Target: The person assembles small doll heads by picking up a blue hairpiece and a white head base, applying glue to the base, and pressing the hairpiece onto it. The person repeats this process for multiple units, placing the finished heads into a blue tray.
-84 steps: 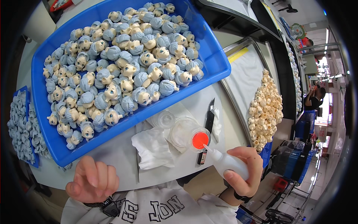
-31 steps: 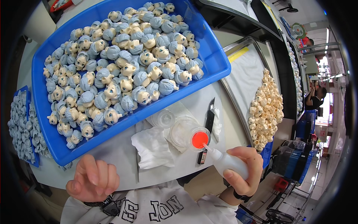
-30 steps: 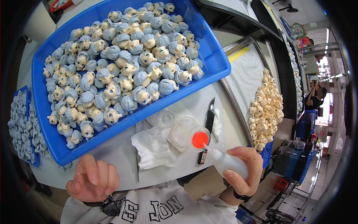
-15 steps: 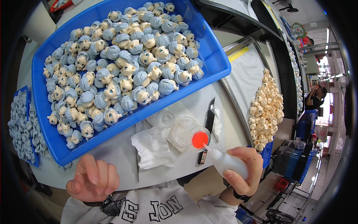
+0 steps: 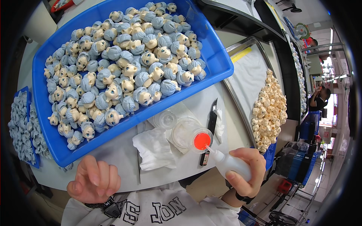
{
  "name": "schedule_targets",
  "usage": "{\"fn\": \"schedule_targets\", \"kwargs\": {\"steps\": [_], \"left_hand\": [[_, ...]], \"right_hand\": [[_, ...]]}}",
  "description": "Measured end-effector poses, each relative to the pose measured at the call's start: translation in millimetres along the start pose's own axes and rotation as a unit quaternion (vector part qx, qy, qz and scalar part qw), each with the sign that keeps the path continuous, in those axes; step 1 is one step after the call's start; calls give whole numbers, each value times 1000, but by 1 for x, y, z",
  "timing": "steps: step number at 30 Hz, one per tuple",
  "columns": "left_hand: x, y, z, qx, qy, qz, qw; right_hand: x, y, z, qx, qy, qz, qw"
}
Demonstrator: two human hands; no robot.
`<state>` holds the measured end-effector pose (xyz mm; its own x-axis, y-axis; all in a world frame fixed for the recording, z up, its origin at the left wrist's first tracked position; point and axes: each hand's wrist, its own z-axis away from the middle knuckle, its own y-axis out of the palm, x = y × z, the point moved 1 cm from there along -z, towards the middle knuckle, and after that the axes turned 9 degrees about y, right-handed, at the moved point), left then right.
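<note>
Gripping a white squeeze bottle (image 5: 230, 165), the right hand (image 5: 247, 173) has its fingers wrapped round the body; the nozzle tip sits at a small round dish of red paint (image 5: 201, 140). That dish lies just below the big blue tray (image 5: 222, 64) of blue-haired doll heads (image 5: 128, 71). Left hand (image 5: 94, 184) rests below the tray's near edge, fingers loosely curled, holding nothing. White cloth (image 5: 154, 148) lies left of the dish.

One head-worn fisheye looks steeply down, close over the table (image 5: 124, 150)

Blue tray (image 5: 222, 71) blocks ahead; cloth (image 5: 154, 148), cups (clear) (image 5: 166, 119) crowd gap.
</note>
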<state>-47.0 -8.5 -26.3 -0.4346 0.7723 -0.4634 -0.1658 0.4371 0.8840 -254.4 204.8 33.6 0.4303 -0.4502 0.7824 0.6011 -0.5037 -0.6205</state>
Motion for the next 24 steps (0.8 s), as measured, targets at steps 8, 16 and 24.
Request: {"fn": "schedule_targets", "kwargs": {"steps": [8,16,24], "left_hand": [[0,1,-1,-4,-2,4,1000],[-1,1,-1,-7,-10,8,1000],[0,4,0,-5,-8,5,1000]], "right_hand": [[-6,4,0,-18,-9,0,1000],[-21,8,1,22,34,-60,997],[-39,12,11,-31,134,-219,966]]}}
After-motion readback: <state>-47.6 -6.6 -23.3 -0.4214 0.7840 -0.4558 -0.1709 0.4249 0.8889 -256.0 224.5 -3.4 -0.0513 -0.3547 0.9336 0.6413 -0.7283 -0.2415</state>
